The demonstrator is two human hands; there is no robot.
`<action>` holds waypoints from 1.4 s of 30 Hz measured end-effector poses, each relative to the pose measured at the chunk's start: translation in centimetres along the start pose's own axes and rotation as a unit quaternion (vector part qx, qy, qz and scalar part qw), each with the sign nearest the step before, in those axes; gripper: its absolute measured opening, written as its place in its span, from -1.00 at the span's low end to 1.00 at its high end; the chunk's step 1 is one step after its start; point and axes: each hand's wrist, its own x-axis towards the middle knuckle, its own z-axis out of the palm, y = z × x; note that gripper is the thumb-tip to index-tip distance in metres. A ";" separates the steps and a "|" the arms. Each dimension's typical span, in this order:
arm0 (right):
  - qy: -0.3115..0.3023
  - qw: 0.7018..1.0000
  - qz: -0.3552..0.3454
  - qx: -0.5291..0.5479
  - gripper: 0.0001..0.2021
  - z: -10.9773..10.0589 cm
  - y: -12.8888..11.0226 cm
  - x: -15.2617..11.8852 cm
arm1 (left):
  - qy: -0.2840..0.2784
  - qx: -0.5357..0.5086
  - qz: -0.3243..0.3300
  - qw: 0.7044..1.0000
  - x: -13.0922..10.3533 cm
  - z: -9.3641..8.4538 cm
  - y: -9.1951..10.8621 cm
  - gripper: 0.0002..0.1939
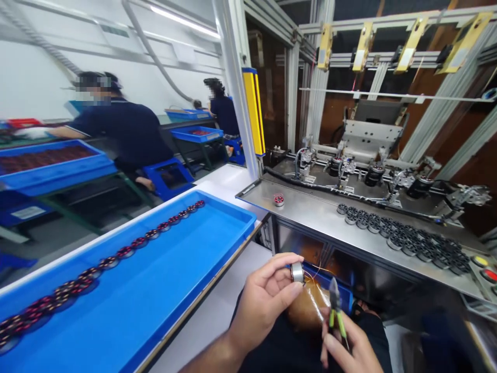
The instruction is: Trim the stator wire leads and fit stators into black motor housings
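Observation:
My left hand (263,298) pinches a small round wound stator (297,272) between thumb and fingers, in front of my lap. Thin copper wires trail from it toward the right. My right hand (347,346) grips small cutters (335,305) with green handles, jaws pointing up just right of the stator. A long blue tray (217,235) lies to my left with a single row of several wound stators (116,254) along its far side.
A steel machine table (310,210) ahead carries one stator (278,200), a band of several grey stator cores (407,238) and winding fixtures (373,173). Coloured buttons (485,267) sit at the far right. Two other people work at blue trays (50,163) at the back left.

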 end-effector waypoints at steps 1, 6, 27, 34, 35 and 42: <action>-0.002 0.999 0.006 -0.035 -0.43 -0.6 -0.2 0.8 | 0.002 0.000 0.007 1.000 -0.1 -0.3 0.2 -0.69; -0.055 0.981 -0.067 -0.173 -0.36 -2.2 -0.3 0.5 | 0.010 0.000 0.025 1.000 -0.3 -1.2 0.5 -0.70; 0.057 0.814 -0.424 -0.394 -0.46 1.1 -4.0 0.0 | -0.030 0.008 0.031 0.999 -0.3 0.6 0.0 -0.65; 0.064 0.796 -0.449 -0.400 -0.38 0.4 -4.1 0.2 | -0.035 0.031 0.035 0.998 -0.4 0.2 -0.6 -0.67; 0.069 0.793 -0.452 -0.402 -0.38 0.3 -4.0 0.2 | -0.039 0.032 0.041 0.998 -0.5 0.1 -0.7 -0.68; 0.008 0.815 -0.422 -0.397 -0.27 0.3 -3.6 0.3 | -0.027 0.079 0.115 0.990 -0.8 0.3 -0.4 -0.83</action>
